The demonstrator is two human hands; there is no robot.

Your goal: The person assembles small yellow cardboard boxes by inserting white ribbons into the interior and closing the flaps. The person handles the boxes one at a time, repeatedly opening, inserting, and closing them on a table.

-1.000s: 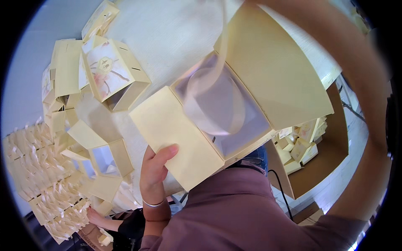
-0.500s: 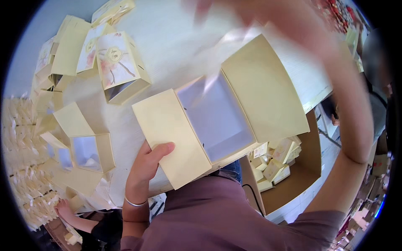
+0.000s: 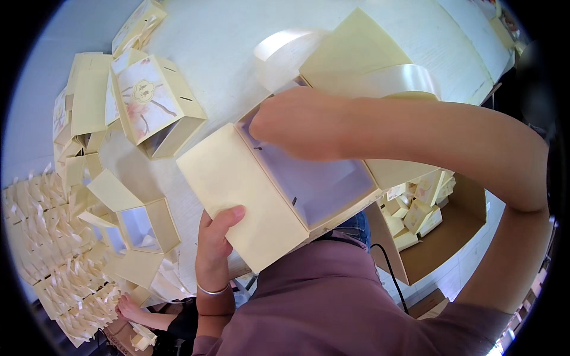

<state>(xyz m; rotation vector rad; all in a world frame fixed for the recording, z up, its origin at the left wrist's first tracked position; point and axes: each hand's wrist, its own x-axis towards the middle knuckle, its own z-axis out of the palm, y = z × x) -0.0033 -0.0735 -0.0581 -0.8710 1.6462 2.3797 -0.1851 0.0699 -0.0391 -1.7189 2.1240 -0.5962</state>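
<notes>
A cream gift box with a pale lilac inside lies open in front of me, one flap spread to each side. My left hand grips the near-left flap, thumb on top and fingers underneath. Reaching across into the box, my right hand is closed in a fist by its far inner wall. Its fingertips are hidden, so what they hold does not show. A glossy white ribbon curves up behind my right forearm, and another ribbon loop arches beyond the box. Two small dark slots show along the flap's fold.
Printed floral boxes stand at the left, with open cream boxes nearer. Beyond lie rows of ribboned pieces. A co-worker's hand is at lower left. A carton of small cream boxes stands right of my waist.
My right hand has come down from above the far table into the box, and the ribbon now bows out in loops. My left hand keeps its grip on the flap.
</notes>
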